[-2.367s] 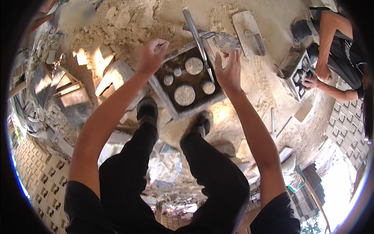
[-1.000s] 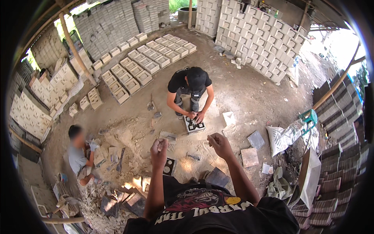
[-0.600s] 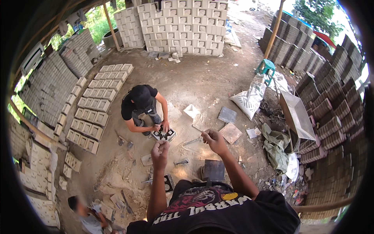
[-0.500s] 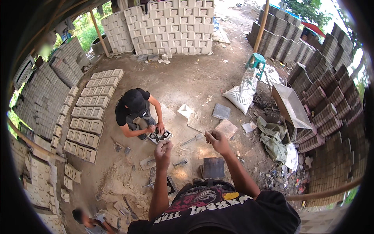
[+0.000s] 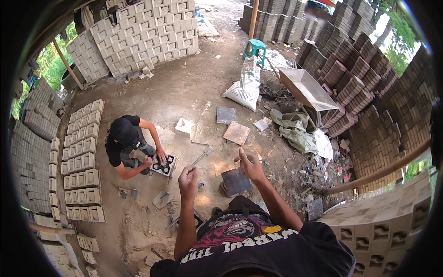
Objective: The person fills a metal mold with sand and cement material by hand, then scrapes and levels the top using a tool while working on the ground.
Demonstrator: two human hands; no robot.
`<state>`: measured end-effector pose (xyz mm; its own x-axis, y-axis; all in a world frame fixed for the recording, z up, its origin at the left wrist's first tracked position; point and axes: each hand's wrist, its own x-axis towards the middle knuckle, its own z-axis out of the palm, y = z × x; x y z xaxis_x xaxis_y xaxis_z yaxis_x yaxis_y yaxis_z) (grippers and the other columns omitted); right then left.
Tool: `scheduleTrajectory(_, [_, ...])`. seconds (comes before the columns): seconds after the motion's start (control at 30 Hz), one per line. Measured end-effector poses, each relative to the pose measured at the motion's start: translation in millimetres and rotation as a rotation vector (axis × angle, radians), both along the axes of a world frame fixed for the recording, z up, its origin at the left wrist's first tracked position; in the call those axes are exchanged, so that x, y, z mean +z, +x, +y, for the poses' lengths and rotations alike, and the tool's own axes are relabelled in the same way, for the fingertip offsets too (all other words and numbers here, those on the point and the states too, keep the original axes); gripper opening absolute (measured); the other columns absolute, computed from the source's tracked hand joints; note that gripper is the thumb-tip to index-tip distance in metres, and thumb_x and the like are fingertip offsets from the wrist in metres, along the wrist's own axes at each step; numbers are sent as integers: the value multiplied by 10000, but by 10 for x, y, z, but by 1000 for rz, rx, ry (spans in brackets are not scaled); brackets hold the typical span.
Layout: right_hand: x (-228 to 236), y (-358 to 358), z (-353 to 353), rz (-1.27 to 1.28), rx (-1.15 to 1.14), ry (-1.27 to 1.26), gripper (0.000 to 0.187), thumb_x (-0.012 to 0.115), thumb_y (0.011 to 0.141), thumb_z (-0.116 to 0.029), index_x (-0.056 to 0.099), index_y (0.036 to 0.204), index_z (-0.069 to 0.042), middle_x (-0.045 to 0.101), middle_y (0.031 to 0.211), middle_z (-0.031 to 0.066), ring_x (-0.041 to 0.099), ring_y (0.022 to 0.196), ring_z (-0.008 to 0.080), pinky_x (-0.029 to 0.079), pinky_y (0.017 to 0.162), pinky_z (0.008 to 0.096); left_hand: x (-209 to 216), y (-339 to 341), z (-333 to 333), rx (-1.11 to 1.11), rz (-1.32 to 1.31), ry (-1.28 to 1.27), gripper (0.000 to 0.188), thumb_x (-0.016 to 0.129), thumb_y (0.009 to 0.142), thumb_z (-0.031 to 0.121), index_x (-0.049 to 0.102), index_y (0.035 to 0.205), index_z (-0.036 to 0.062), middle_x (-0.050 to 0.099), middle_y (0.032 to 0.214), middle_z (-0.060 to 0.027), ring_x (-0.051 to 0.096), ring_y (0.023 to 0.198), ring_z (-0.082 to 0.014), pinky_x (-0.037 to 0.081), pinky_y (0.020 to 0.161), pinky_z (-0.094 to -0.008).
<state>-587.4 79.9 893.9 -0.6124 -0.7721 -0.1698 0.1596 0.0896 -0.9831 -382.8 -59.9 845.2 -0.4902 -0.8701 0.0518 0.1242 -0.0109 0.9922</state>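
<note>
Holds both hands raised in front of a dark printed shirt, above a dusty dirt floor (image 5: pixel 159 113). Curls the left hand (image 5: pixel 188 178) loosely, fingertips bent toward the thumb — cannot tell whether with anything small pinched inside. Parts thumb and fingers on the right hand (image 5: pixel 248 162), with nothing seen between them. Has a dark square plate (image 5: pixel 235 181) lying low on the floor, just below the right hand in the view, and a dark mould (image 5: pixel 199 218) near the body, mostly hidden behind the left forearm. Could clip the mould with a shoe, because of having it so close and so covered by the arm. Could stumble on the plate's edge, or on the long thin tool (image 5: pixel 203 154) farther out, if stepping ahead with eyes on the yard rather than the ground. Could jostle the co-worker (image 5: pixel 123 141) crouched at the left, bent over a patterned mould (image 5: pixel 164 165) — likely by turning or reaching too wide that way. Might slip as well, through loose sand (image 5: pixel 138 226) on the left or scattered rubble (image 5: pixel 302 187) on the right, given such uneven footing.
</note>
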Motion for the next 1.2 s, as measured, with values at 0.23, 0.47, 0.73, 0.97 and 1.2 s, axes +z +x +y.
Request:
scheduleTrajectory(0.23, [-223,-220,260,61,-142,18,586,472,987,-510,641,770,7,397,510,-54,392,458,47,309,428,242,-48,-374,156,-119,-16,3,194,652,919,154,607,994,-19,630,905,-28,586,825,-75,470,747,-216])
scheduleTrajectory(0.47, [-383,-585,364,290,-128,165,549,592,928,-496,626,689,-3,501,554,-6,450,516,79,362,468,294,-100,-700,295,-92,-64,7,206,657,915,151,615,1003,-30,641,905,-33,595,827,-76,474,747,-217])
scheduleTrajectory(0.73, [-393,-1215,390,395,-23,237,572,753,804,-481,456,570,-53,404,545,-14,361,543,82,312,464,314,-270,-1324,598,115,-76,-9,199,652,916,158,617,992,-23,643,899,-31,594,821,-78,478,742,-223])
scheduleTrajectory(0.97, [-840,-1905,503,240,13,160,567,707,846,-488,456,565,-64,414,523,-13,372,526,71,307,455,301,-326,-1928,1114,251,-158,-26,207,646,911,193,630,954,-8,649,861,-37,593,789,-91,480,724,-241])
scheduleTrajectory(1.2, [-712,-2130,285,73,104,121,568,598,928,-488,525,588,-38,447,541,-26,397,523,65,308,485,282,-334,-1947,1367,388,-190,-17,240,649,902,240,634,939,4,642,844,-36,581,774,-98,471,703,-259])
